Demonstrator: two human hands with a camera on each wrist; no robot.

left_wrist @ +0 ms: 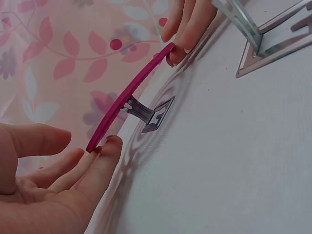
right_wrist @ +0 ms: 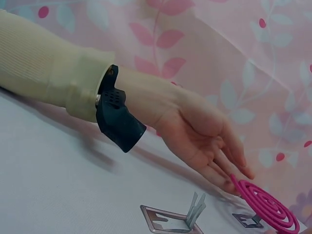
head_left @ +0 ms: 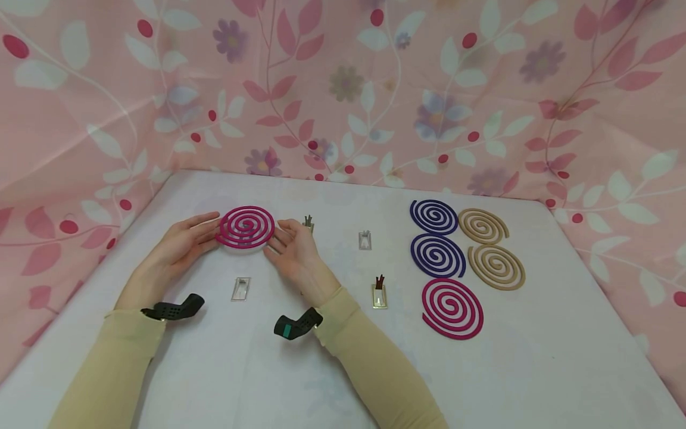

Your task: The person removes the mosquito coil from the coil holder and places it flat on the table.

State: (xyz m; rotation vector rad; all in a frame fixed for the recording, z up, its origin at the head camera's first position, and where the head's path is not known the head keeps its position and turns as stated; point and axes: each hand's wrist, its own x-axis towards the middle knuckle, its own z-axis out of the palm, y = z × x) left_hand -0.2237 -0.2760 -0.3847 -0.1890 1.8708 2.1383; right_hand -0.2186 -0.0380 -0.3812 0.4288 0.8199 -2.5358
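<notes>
A pink spiral mosquito coil (head_left: pixel 246 225) lies roughly level above the table, its middle over a small metal coil stand (left_wrist: pixel 140 111). At its left edge is my left hand (head_left: pixel 184 243), fingertips touching the rim from below and thumb held apart, as the left wrist view shows. On the opposite rim rest the extended fingers of my right hand (head_left: pixel 297 250). Neither hand curls round the coil. From the head view the stand is mostly covered by the coil. Nearer me, a silver stand (head_left: pixel 241 289) has its prongs raised.
Right of my hands stand a silver stand (head_left: pixel 365 240) and a gold stand (head_left: pixel 379 296); another gold stand (head_left: pixel 308 225) is partly behind my right hand. Farther right lie blue coils (head_left: pixel 436 255), tan coils (head_left: pixel 496 267) and a pink coil (head_left: pixel 452 308). A floral curtain (head_left: pixel 343 89) borders the table.
</notes>
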